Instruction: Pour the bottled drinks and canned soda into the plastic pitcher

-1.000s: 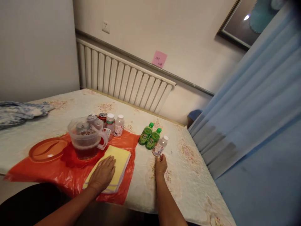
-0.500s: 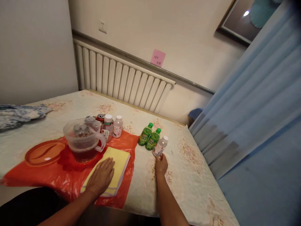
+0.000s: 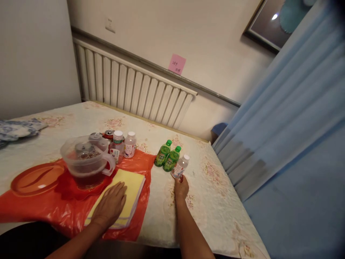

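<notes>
My left hand (image 3: 111,203) lies flat on a folded yellow cloth (image 3: 132,181), its fingers stretched out. Farther right, my right hand (image 3: 182,187) has its fingers closed at the lower part of a clear plastic bottle (image 3: 181,167) with a white cap; the fingertips are partly hidden. The bottle is upright beside two green drink bottles (image 3: 171,159) with green caps. A clear plastic pitcher (image 3: 88,171) with dark liquid stands left of the cloth on a red scalloped piece (image 3: 67,187).
Behind the pitcher are two white-capped bottles (image 3: 130,145) and some cans (image 3: 108,134). An orange oval tray (image 3: 37,178) and a red plastic sheet (image 3: 67,216) lie at left. Patterned fabric (image 3: 18,129) is at the far left; a blue curtain (image 3: 291,118) hangs at right.
The view has shifted slightly, so everything sits a little farther left in the picture. Both hands keep their places on the cloth and at the white-capped bottle.
</notes>
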Tool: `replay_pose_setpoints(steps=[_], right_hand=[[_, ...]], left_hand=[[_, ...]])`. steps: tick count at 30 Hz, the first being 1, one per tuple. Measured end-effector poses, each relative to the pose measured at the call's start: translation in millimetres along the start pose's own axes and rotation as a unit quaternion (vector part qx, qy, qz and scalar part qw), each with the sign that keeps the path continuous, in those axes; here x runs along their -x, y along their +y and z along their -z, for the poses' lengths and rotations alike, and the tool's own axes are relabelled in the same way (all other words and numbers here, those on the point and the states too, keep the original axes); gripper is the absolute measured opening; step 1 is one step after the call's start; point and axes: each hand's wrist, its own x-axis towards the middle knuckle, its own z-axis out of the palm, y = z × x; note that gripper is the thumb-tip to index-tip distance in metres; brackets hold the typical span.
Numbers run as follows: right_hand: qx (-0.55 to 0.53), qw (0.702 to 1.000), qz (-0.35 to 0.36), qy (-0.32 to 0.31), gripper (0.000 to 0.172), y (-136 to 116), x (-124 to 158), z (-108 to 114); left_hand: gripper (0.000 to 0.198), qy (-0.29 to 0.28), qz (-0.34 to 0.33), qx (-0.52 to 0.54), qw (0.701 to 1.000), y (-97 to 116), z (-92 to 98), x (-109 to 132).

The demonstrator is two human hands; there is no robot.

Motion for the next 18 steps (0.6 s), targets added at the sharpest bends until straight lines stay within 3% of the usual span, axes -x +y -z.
replay_pose_setpoints(steps=[11, 18], right_hand=[[-0.001, 1.000, -0.004, 0.027, 0.038, 7, 10, 1], [-0.012, 1.000, 0.016, 0.009, 0.030, 2, 59, 8]], left_hand=[[0.040, 0.014, -0.013, -0.002, 1.000, -4, -9.7, -1], [0.038, 0.014, -0.008, 0.016, 1.000, 0, -6.2, 2]])
